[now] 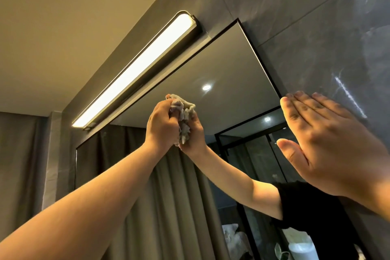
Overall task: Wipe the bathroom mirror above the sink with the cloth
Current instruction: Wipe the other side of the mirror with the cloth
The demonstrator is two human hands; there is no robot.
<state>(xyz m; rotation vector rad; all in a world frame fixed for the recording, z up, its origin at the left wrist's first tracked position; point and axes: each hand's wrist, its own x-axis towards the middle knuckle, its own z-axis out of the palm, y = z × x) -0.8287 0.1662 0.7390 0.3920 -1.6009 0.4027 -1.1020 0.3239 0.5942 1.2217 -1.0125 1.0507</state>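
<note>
The mirror (230,65) fills the middle of the head view, seen from below, with a thin dark frame. My left hand (161,124) is raised on an outstretched arm and grips a crumpled grey cloth (185,112), pressing it against the glass in the mirror's upper part. Its reflection meets it at the cloth. My right hand (329,145) is flat with straight fingers, resting on the grey tiled wall at the mirror's right edge and holding nothing.
A long lit lamp (137,69) is mounted just above the mirror's top edge. Grey marble-look tiles (316,17) cover the wall to the right. The mirror reflects curtains (168,207), a dark-framed glass partition and a ceiling spotlight.
</note>
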